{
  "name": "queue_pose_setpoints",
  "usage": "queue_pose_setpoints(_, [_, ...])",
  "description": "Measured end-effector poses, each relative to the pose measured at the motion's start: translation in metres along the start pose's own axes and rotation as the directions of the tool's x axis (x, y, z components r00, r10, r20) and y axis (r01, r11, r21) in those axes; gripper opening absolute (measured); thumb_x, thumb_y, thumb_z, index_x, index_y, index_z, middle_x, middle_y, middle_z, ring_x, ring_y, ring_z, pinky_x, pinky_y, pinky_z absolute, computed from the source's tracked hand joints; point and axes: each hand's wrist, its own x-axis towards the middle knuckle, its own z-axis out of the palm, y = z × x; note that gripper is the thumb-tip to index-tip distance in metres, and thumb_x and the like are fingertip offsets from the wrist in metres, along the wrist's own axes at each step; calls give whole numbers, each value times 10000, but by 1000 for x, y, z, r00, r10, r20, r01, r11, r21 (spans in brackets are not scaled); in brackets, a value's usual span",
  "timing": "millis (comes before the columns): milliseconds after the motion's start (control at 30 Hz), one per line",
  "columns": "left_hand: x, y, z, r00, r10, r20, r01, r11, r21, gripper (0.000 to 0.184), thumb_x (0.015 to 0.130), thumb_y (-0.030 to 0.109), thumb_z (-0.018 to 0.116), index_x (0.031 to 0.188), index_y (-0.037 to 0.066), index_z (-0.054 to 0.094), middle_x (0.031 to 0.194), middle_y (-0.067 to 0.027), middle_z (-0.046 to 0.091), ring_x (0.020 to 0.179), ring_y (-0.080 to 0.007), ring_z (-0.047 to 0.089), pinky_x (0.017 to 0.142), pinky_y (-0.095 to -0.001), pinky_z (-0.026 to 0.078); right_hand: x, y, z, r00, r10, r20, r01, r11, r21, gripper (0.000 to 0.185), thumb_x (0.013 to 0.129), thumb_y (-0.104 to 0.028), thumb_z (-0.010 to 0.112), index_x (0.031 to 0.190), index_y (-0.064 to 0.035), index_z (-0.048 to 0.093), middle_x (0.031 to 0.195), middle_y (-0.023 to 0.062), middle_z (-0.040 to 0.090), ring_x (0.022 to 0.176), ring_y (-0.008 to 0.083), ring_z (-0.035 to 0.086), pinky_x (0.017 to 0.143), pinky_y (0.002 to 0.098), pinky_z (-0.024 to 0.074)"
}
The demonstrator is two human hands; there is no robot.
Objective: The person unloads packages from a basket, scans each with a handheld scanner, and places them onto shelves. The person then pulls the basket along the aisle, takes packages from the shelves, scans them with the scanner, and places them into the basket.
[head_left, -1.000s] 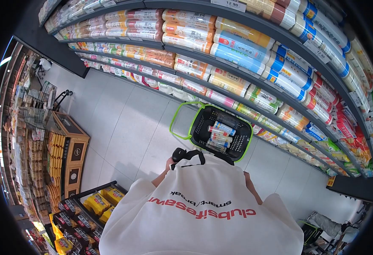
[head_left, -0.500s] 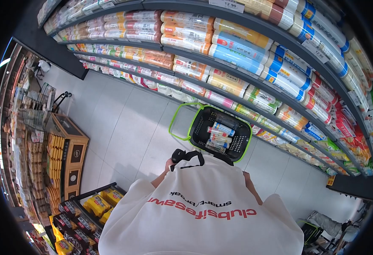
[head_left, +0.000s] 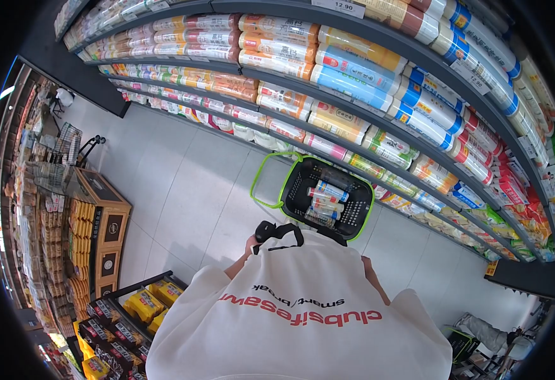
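At the left edge of my white shirt [head_left: 303,342], part of my left hand [head_left: 250,244] shows beside a small black object [head_left: 265,232] with a black strap [head_left: 290,233]. Its fingers are hidden, so its grip cannot be made out. On the other side only my right forearm [head_left: 374,278] is visible; the hand is behind the shirt. Just ahead on the floor stands a black shopping basket [head_left: 358,190] with a green rim and a green handle [head_left: 256,174] folded out to the left. Several wrapped cylindrical packs [head_left: 325,197] lie inside it.
Long shelves [head_left: 328,92] packed with wrapped rolls of goods curve across the front and right. A wooden display stand [head_left: 112,234] is on the left, near a bin of yellow packs [head_left: 143,305]. Grey floor tiles [head_left: 182,183] lie between.
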Motion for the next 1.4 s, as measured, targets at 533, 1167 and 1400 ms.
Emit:
queue_pose_setpoints(533, [1,9,-9,1000,-6,-2,6,1000,-16,612,614,375,837,1065,8,650,983,-222,697,966,-375,666,805,-426,524,15,12,6,1000,-27,-1,27,1000,15,197,838,-286,581,718,-131,601,590,-12,473,505,121,423,477,308,312])
queue_pose_setpoints(1167, [19,36,-22,999,-41,23,37,984,176,546,668,374,820,1044,8,669,926,-188,716,888,-302,694,765,-399,522,37,27,14,982,187,-3,-173,914,367,170,875,-178,583,935,-24,622,803,102,677,609,196,641,508,340,478])
queue_pose_setpoints(1400, [30,39,-21,999,-26,47,15,976,218,537,669,365,819,1040,6,670,922,-193,715,881,-301,694,761,-400,520,72,69,18,992,121,-25,-113,971,211,211,903,-119,546,956,78,601,786,174,661,648,288,677,598,393,583])
